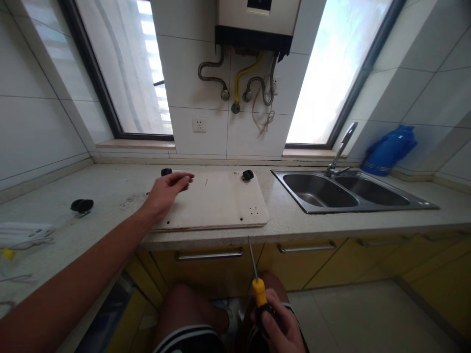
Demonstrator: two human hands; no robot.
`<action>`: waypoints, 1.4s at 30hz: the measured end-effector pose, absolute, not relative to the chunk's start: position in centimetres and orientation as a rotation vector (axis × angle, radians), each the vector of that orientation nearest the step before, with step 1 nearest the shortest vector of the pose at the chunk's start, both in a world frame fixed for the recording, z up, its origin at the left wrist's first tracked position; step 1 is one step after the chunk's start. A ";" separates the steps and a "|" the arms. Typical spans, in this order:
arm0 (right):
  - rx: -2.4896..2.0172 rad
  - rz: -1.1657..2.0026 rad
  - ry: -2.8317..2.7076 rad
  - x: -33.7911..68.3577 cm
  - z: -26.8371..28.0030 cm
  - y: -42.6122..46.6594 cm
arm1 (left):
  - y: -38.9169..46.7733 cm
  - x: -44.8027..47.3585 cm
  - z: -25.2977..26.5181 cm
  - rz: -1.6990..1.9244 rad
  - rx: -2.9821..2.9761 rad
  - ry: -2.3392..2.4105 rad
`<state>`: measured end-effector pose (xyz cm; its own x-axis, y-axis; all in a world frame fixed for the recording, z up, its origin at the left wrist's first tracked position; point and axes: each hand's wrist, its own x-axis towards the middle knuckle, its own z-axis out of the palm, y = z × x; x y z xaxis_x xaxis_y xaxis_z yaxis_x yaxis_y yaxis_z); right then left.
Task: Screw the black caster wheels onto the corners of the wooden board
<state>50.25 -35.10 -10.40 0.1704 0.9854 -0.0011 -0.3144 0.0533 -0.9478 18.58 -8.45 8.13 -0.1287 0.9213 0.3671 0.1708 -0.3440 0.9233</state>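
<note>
A pale wooden board [221, 201] lies flat on the counter, with black caster wheels [248, 175] at its two back corners and small holes near its front edge. My left hand [165, 193] is over the board's left part, thumb and fingers drawn together; whether something small is between them I cannot make out. Low in front of the counter, my right hand [277, 321] is closed around the yellow and black handle of a screwdriver [259, 291], its shaft pointing up toward the counter edge. Another black caster wheel [82, 206] lies loose on the counter, left of the board.
A double steel sink [312, 208] with a tap [342, 147] is set in the counter at right, a blue bag-like item [390, 149] behind it. Above hangs a water heater [255, 24] with pipes. Drawer handles [209, 256] stick out below the counter, close to my knees.
</note>
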 end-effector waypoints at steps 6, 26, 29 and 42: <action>-0.987 1.026 -1.004 48.6 -6.4 -33.7 | -18.1 29.1 9.6 1.175 1.244 0.735; -0.972 1.068 -0.969 49.5 -4.8 -36.1 | -21.8 32.0 10.2 1.025 1.381 0.642; -0.906 1.122 -0.879 49.4 -5.4 -36.1 | -21.8 32.1 10.1 0.975 1.361 0.623; -0.792 1.494 -0.441 48.6 -4.8 -36.1 | -20.4 32.8 9.1 0.908 1.439 0.629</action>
